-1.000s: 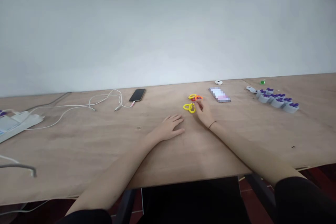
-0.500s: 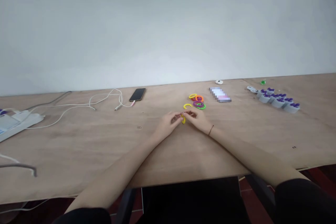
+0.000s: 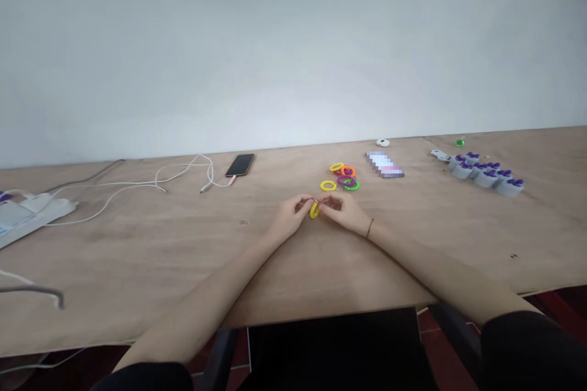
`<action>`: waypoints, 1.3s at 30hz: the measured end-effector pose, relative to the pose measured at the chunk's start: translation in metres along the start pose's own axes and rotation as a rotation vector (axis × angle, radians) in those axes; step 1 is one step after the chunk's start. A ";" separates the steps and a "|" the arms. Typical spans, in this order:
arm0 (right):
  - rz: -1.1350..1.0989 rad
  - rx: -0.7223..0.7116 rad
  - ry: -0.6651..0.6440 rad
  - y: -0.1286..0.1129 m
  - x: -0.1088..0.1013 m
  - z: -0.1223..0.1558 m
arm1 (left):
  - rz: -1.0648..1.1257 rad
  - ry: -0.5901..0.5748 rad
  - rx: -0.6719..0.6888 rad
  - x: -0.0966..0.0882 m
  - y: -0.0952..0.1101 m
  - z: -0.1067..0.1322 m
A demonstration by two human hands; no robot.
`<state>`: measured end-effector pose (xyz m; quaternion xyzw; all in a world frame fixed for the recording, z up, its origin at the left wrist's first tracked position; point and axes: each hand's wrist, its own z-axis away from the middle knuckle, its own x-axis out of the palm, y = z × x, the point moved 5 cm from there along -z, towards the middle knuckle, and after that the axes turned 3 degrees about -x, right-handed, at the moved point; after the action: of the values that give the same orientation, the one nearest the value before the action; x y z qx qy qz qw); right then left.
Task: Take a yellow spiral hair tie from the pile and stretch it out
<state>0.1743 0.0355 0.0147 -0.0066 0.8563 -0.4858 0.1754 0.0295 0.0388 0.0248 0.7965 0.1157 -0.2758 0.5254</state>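
Between my fingertips hangs a yellow spiral coil ring (image 3: 314,210), with a small piece at its top that is too small to make out. My left hand (image 3: 293,212) pinches at the ring's upper left. From the other side my right hand (image 3: 345,210) closes its thumb and fingers on the same ring. Just beyond the hands, another yellow coil ring (image 3: 328,186) lies on the wooden table (image 3: 293,281). Beside it sit a purple coil ring (image 3: 347,181), a green one (image 3: 352,185), an orange one (image 3: 349,170) and a further yellow one (image 3: 336,167), partly overlapping.
A black phone (image 3: 240,165) on a white cable (image 3: 183,166) lies left of the rings. To the right are a blurred-screen phone (image 3: 385,165), a small white round object (image 3: 382,143) and grey cups with purple tops (image 3: 486,177). A white power strip (image 3: 41,214) is far left.
The held yellow ring has shifted slightly left and turned, showing more of its loop. The right hand has moved slightly off the yellow ring on the table, which now shows whole.
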 end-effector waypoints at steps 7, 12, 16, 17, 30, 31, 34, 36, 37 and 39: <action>0.038 0.009 0.009 0.000 0.000 0.000 | 0.043 -0.001 -0.012 0.001 -0.002 -0.001; 0.043 0.003 0.042 0.001 -0.002 -0.001 | 0.030 0.001 -0.011 0.001 -0.005 -0.001; -0.066 0.038 0.057 0.004 -0.003 -0.002 | 0.037 -0.008 -0.007 0.003 -0.006 0.000; -0.106 0.056 0.058 0.005 -0.003 -0.002 | 0.048 -0.012 -0.007 0.003 -0.005 0.000; -0.278 0.150 -0.009 0.007 0.003 0.000 | 0.035 0.022 0.013 0.000 -0.004 -0.001; -0.253 0.130 -0.030 0.006 0.004 0.000 | 0.033 0.023 0.021 0.000 -0.004 -0.001; -0.138 0.062 -0.058 0.003 0.005 0.000 | 0.002 0.032 0.039 -0.001 -0.002 -0.001; -0.089 0.039 -0.052 0.001 0.004 0.000 | -0.034 0.038 0.054 -0.002 -0.001 0.000; -0.084 0.038 -0.049 0.001 0.004 0.000 | -0.048 0.042 0.062 -0.002 0.000 0.000; -0.101 0.052 -0.049 0.001 0.004 0.001 | -0.059 0.057 0.068 -0.003 0.000 0.000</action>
<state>0.1712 0.0351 0.0123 -0.0571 0.8374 -0.5158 0.1717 0.0272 0.0392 0.0267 0.8176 0.1444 -0.2723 0.4863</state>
